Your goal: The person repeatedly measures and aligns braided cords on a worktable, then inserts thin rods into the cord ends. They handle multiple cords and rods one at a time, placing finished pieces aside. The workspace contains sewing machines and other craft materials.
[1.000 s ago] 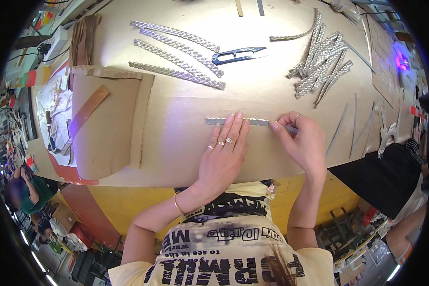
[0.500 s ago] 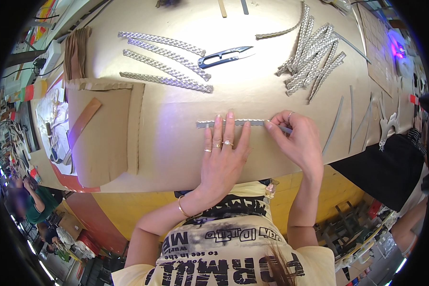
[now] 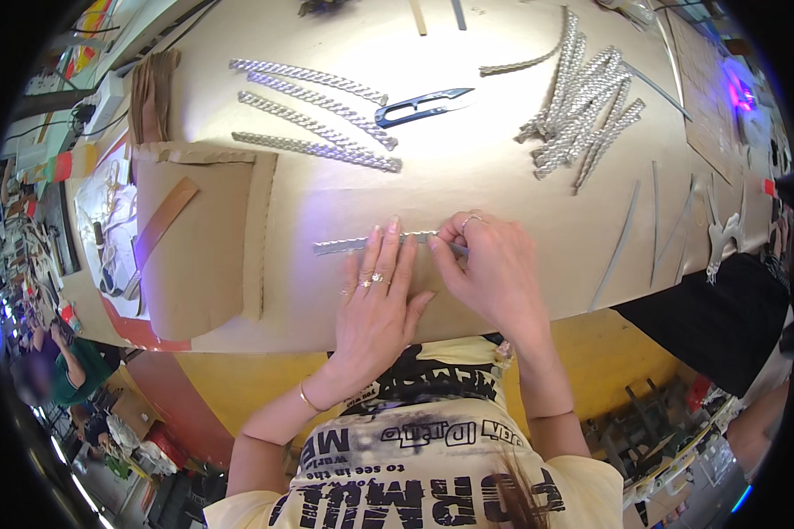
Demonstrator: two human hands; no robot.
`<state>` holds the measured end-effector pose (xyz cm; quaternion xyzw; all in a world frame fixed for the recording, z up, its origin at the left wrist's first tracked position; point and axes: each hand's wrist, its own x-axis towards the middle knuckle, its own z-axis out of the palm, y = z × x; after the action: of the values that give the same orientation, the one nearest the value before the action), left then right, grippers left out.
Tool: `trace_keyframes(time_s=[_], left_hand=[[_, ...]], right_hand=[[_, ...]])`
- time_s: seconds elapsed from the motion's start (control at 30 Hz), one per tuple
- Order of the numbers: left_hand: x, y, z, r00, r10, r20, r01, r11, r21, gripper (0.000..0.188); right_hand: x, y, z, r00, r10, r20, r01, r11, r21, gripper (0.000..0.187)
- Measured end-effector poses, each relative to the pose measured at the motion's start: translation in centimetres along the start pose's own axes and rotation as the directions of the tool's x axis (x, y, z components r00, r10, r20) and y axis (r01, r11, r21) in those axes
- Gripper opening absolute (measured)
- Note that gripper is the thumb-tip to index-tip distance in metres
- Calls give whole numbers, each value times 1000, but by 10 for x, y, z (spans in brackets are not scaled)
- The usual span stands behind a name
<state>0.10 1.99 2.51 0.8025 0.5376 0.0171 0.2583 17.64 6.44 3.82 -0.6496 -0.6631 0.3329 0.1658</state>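
A braided cord (image 3: pixel 335 246) with a flat grey strip along its near edge lies crosswise on the covered table in front of me. My left hand (image 3: pixel 379 300) rests flat on it, fingers stretched out over its middle. At its right end, my right hand (image 3: pixel 494 269) pinches the grey strip (image 3: pixel 458 249) between thumb and fingers, against the braid. Part of that end is hidden under the fingers. Beyond my hands lies a pair of thread snips (image 3: pixel 415 110), next to several loose braided cords (image 3: pixel 318 119).
A pile of braided cords (image 3: pixel 582 106) lies at the far right. Thin grey strips (image 3: pixel 616 242) are spread along the right side. A folded brown sheet (image 3: pixel 207 256) with a tan strip (image 3: pixel 168 216) on it is at the left. Black cloth (image 3: pixel 715 317) hangs at the right edge.
Both hands and the braided cord have shifted left. My right hand has come closer to my left hand, working along the cord with the grey strip still pinched.
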Motion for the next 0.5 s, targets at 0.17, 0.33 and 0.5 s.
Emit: trace_keyframes(time_s=[0.17, 0.33, 0.5], left_hand=[[3, -1, 17, 999, 50, -21, -51, 996, -71, 71], [8, 9, 23, 994, 67, -88, -60, 995, 84, 75], [9, 9, 24, 990, 99, -100, -80, 981, 177, 74]], right_hand=[[-3, 0, -1, 991, 135, 5, -134, 988, 81, 15], [-8, 7, -7, 987, 156, -34, -154, 987, 50, 17], [-14, 22, -23, 942, 336, 1, -328, 920, 216, 16]])
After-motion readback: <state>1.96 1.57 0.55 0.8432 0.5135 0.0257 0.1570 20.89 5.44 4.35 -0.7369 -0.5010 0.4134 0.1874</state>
